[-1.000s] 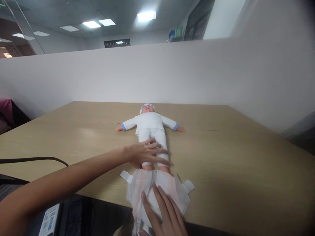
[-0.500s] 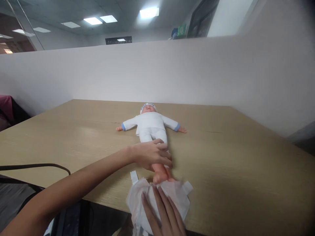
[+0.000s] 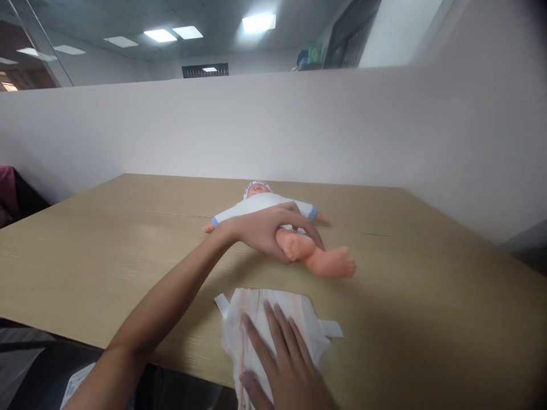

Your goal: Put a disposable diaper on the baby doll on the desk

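Note:
On the table a baby doll (image 3: 256,200) lies on its back, in a white top with blue cuffs and a printed headband, head toward the wall. My left hand (image 3: 273,228) is wrapped round its bare legs, which are raised off the table with the feet turned to the right. Nearer to me a white diaper (image 3: 277,302) lies spread, its two side tabs stretched outward. My right hand (image 3: 286,359) rests flat on the diaper with its fingers apart. The hand covers part of the diaper's middle, and the left hand hides the doll's lower body.
The wooden table (image 3: 405,296) ends at a white partition wall (image 3: 273,131) behind the doll. Below the table's front left edge, a dark item with a white label (image 3: 79,381) shows beside my left arm. Some dark red cloth (image 3: 6,191) is at the far left.
My left hand has lifted the doll's legs up and away from the diaper, swinging the feet to the right. The diaper's top edge is now uncovered; my right hand stays on it.

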### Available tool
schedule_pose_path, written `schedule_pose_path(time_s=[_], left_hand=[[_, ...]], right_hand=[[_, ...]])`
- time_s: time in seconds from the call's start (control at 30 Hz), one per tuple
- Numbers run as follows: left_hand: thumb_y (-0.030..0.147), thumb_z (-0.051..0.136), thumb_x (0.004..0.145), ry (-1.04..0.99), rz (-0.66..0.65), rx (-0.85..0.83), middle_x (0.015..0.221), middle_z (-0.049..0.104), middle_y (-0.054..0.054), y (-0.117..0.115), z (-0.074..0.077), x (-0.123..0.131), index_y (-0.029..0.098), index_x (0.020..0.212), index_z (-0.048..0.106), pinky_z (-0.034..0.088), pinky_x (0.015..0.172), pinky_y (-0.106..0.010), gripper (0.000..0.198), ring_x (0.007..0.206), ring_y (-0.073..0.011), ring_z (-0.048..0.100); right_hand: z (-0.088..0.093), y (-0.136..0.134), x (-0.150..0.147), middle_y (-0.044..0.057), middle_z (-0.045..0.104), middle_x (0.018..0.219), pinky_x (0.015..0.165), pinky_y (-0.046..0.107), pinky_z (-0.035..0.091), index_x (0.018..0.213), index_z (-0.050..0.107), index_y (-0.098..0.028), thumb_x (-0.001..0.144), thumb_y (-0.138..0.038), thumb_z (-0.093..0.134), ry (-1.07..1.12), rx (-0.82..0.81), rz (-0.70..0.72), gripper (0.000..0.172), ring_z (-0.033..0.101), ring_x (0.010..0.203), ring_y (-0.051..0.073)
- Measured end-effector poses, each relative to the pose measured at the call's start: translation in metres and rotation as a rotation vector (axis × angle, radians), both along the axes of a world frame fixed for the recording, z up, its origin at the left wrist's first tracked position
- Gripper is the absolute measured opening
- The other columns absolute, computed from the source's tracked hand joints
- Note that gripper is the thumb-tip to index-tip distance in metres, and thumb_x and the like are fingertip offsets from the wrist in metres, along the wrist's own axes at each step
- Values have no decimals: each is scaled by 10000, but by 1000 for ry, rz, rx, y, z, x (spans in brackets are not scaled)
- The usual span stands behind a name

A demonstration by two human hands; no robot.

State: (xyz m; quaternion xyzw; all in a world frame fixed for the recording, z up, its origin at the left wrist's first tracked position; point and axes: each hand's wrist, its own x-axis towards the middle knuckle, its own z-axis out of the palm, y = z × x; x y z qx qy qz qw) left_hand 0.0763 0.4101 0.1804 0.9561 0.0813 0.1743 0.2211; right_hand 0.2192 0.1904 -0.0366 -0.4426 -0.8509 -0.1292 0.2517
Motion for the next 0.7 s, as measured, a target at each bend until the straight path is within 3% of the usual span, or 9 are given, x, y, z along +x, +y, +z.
schedule_pose_path(time_s=[0.2,0.43,0.57,0.7], left_hand=[[218,743,712,-24,-2,-74,1427,756,34,13,8,-3,350,1274,785,506,1119,-447,579,1275,-299,654],[213,760,736,-111,-41,-140,1298,796,22,18,11,-7,324,1261,784,514,1116,-422,536,1324,-294,628],[212,758,736,-122,-29,-135,1275,802,25,18,12,-10,321,1249,783,515,1115,-437,525,1312,-303,633],[208,755,777,-124,-64,-111,1285,797,25,21,12,-11,306,1259,762,522,1106,-433,492,1287,-290,641]], right_hand=[[19,12,3,185,309,1802,1135,652,596,1795,244,-320,1073,-518,613,5,-205,68,834,476,1585,467],[46,36,-3,69,236,1847,1259,660,493,1764,311,-417,1148,-500,481,19,-480,17,645,339,1674,393],[58,63,-5,67,310,1832,1302,640,445,1726,431,-378,1144,-516,497,24,-536,-47,601,339,1681,374],[64,78,-10,104,530,1709,1273,590,490,1709,478,-277,1118,-480,534,42,-468,-54,627,490,1591,361]])
